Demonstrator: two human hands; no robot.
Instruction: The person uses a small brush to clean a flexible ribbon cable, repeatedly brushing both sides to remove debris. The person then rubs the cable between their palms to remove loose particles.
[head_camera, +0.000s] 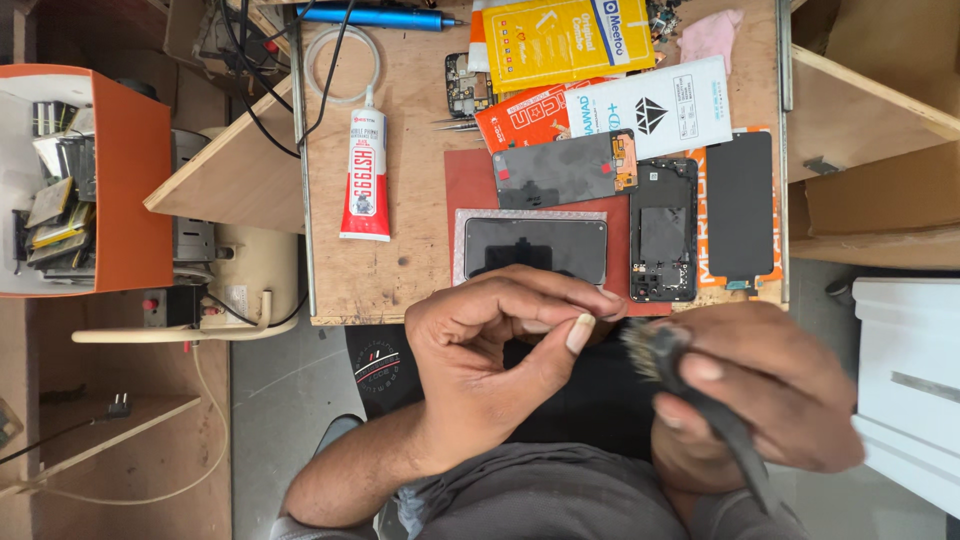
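Wooden surface strewn with phone parts. Dark phone at near edge, open phone frame beside it. Left hand off near edge, fingers pinched together, contents unclear. Right hand fingers clenched round black brush, bristles toward left fingertips.

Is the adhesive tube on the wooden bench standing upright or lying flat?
Lying flat. The red-and-white adhesive tube rests lengthwise on the wooden bench, its nozzle pointing away from the person, label side up, beside the red mat.

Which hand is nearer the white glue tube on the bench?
Left. The left hand is below and right of the glue tube, fingers pinched. The right hand, gripping a black brush, is much farther right.
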